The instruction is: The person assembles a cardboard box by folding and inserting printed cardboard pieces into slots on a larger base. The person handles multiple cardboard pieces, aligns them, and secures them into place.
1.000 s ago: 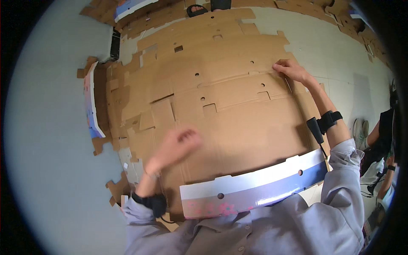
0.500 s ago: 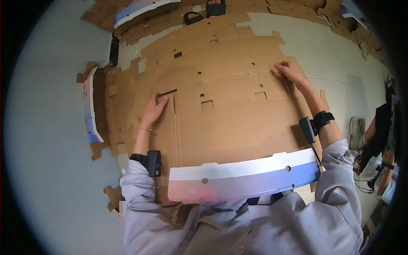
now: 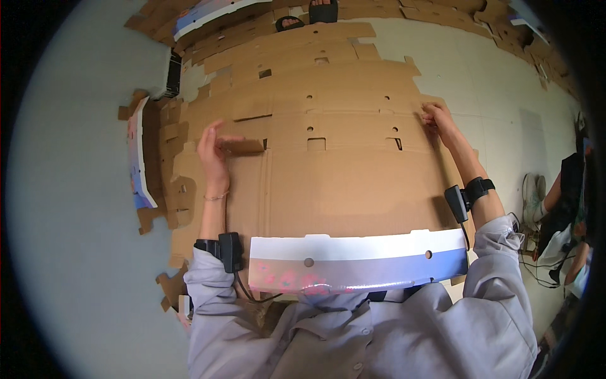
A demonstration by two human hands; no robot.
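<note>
A: Quick one, where was the cardboard sheet (image 3: 347, 196)?
B: Laid out in front of the person, brown face up, printed strip (image 3: 353, 256) along its near edge, right by the shirt (image 3: 341, 328)
A: And the hands?
B: Left hand (image 3: 214, 155) was at the small flap (image 3: 245, 148) on the left, thumb spread away from the fingers and reaching over the flap's top edge; couldn't tell if it touched. Right hand (image 3: 440, 121) was by the right edge, fingers curled; couldn't tell if they pinched anything
A: Handling?
B: Light for its size, I'd guess; stiff across the flat panels, bendy along the creases. Held one-handed, the far part would probably have sagged
A: Slippery? Fragile?
B: Brown face looked matt, so likely decent grip; printed strip was shiny, likely slicker. Weak spots were probably around the cut-outs, where a hard tug could have torn it
A: Best hold?
B: Sheet by both side edges, close to a crease; small flap by its free edge, thumb on one face, fingers behind
</note>
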